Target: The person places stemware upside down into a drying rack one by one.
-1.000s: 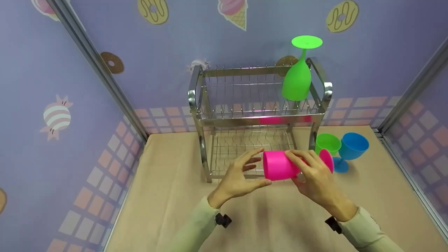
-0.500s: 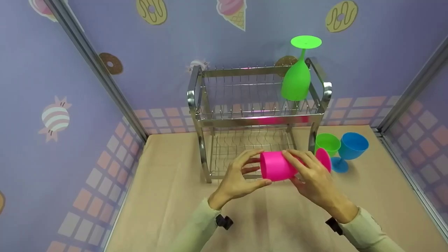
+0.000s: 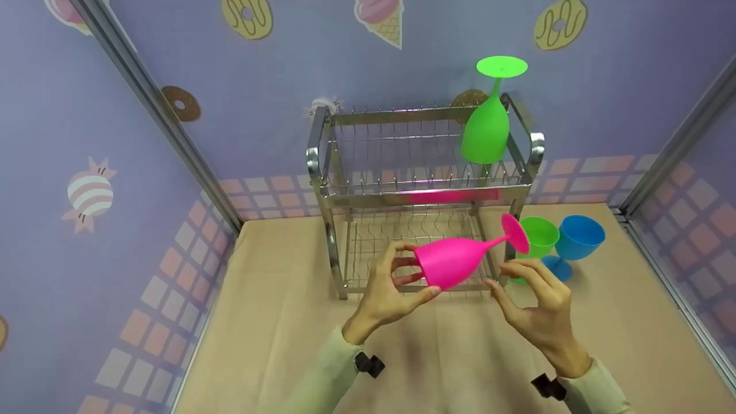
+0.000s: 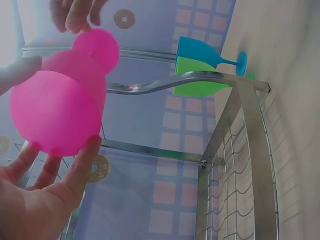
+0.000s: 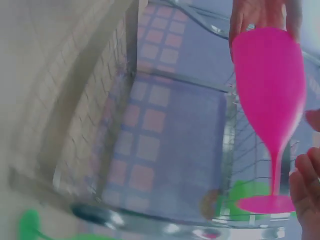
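Observation:
A pink goblet (image 3: 451, 261) lies tilted in the air before the rack, its mouth to the left and its foot up to the right. My left hand (image 3: 388, 287) grips it at the rim, thumb below and fingers behind; the left wrist view shows the fingertips against the pink bowl (image 4: 57, 112). Just right of the goblet is my right hand (image 3: 540, 305), fingers bent loosely and apart from the stem, holding nothing. In the right wrist view, the goblet (image 5: 270, 80) hangs from the left hand with its foot beside the right fingers.
A two-tier metal dish rack (image 3: 431, 197) stands against the back wall. Upside down on its top right sits a green goblet (image 3: 486, 135). Right of the rack, another green goblet (image 3: 540, 234) and a blue goblet (image 3: 581, 237) stand upright on the cloth-covered table (image 3: 276, 322).
My left hand has taken hold of the pink goblet's rim. My right hand has let go and drawn away to the right. The goblet's foot has tipped upward.

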The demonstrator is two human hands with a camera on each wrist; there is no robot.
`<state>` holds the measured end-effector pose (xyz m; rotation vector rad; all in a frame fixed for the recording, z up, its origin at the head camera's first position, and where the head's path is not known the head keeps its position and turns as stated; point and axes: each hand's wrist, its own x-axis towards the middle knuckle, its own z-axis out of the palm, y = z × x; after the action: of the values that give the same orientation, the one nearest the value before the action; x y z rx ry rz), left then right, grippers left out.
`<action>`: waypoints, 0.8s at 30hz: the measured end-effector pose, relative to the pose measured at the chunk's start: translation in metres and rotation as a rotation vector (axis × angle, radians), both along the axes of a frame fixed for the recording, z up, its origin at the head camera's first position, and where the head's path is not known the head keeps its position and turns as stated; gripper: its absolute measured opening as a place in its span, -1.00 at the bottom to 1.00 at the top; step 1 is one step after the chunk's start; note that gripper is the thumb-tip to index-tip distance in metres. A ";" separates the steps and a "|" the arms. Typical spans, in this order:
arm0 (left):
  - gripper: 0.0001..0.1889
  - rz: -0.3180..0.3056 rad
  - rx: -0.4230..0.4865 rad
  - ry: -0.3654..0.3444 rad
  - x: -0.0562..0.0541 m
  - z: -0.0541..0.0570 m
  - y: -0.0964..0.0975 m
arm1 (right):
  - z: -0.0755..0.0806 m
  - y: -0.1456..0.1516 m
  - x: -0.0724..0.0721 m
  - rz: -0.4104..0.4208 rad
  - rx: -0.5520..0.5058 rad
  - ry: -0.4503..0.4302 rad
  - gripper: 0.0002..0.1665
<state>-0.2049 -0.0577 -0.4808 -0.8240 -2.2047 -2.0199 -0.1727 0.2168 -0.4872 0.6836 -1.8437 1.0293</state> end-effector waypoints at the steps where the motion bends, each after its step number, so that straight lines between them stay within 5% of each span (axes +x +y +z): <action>1: -0.21 0.003 0.003 -0.009 0.000 0.000 0.001 | -0.005 -0.001 0.000 0.027 -0.054 -0.041 -0.64; 8: -0.21 0.004 0.024 -0.017 0.002 0.000 0.011 | -0.019 -0.014 0.002 0.382 -0.500 -0.561 -0.35; 12: -0.21 -0.013 0.032 -0.015 0.003 0.000 0.016 | -0.014 -0.023 -0.001 0.538 -0.665 -0.751 -0.34; 17: -0.21 -0.016 0.015 -0.008 0.004 -0.001 0.018 | -0.007 -0.031 -0.005 0.606 -0.765 -0.823 -0.33; 24: -0.21 -0.016 0.021 -0.008 0.005 0.000 0.015 | -0.003 -0.036 -0.005 0.629 -0.779 -0.810 -0.39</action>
<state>-0.1995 -0.0428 -0.4807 -0.8357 -2.1844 -2.0527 -0.1775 0.1808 -0.4899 0.3657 -1.6143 2.5436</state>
